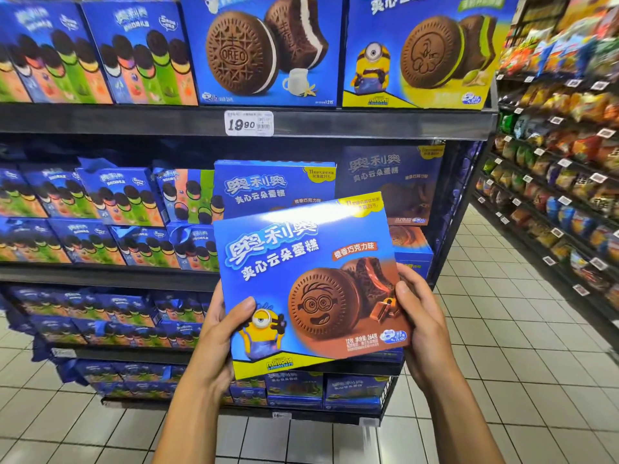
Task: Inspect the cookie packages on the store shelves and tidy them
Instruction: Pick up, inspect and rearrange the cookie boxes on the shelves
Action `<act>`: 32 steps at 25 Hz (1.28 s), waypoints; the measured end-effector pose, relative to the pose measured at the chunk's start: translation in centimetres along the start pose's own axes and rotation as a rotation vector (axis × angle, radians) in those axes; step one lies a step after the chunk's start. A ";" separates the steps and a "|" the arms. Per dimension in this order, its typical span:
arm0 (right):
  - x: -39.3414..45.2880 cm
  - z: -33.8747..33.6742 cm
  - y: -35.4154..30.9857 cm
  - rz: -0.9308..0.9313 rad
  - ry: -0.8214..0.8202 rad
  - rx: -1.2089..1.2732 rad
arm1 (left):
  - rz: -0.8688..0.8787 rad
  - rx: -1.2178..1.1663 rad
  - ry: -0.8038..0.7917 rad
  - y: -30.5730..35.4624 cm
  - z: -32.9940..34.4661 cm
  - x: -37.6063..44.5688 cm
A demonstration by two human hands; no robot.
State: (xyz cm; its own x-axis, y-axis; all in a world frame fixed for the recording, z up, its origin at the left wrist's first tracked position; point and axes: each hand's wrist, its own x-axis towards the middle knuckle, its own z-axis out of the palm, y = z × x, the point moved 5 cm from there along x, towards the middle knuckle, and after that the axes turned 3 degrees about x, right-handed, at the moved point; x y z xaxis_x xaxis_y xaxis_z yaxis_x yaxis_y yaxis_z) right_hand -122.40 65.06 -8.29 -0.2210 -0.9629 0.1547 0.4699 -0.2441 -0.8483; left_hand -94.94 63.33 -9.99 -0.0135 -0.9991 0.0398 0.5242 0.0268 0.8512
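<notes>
A blue cookie box (301, 262) with a brown cookie and a yellow cartoon figure on its front is held up in front of the shelves, tilted slightly. My left hand (222, 324) grips its lower left edge, thumb on the front. My right hand (420, 311) grips its lower right edge, thumb on the front too. Behind it, a matching box (273, 185) stands on the middle shelf, and another matching box (392, 179) stands farther back in shadow.
The dark shelf unit (134, 120) carries a price tag (249, 123) reading 19.90. Large cookie boxes (268, 51) fill the top shelf; striped boxes (117, 195) crowd the left. A snack rack (556, 162) lines the right side of the tiled aisle (502, 346).
</notes>
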 end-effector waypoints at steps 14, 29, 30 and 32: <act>-0.9 1.1 -0.2 -0.023 -0.105 -0.037 | -0.035 -0.053 0.045 -0.4 -2.2 -0.1; -0.9 1.5 0.6 0.105 -0.017 0.071 | -0.102 -0.117 0.079 -1.2 -4.3 -0.1; -1.0 1.6 0.8 0.116 -0.016 0.079 | -0.111 -0.121 0.074 -1.2 -4.4 -0.2; -1.1 1.9 1.3 0.152 -0.027 0.080 | -0.123 -0.129 0.071 -1.2 -4.3 -0.3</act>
State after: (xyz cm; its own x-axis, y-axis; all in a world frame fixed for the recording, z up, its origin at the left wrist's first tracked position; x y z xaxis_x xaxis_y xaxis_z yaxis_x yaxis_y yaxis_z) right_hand -119.90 65.63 -8.60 -0.1195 -0.9919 0.0423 0.5627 -0.1028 -0.8203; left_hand -91.86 63.43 -13.28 -0.0265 -0.9945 -0.1016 0.6273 -0.0957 0.7729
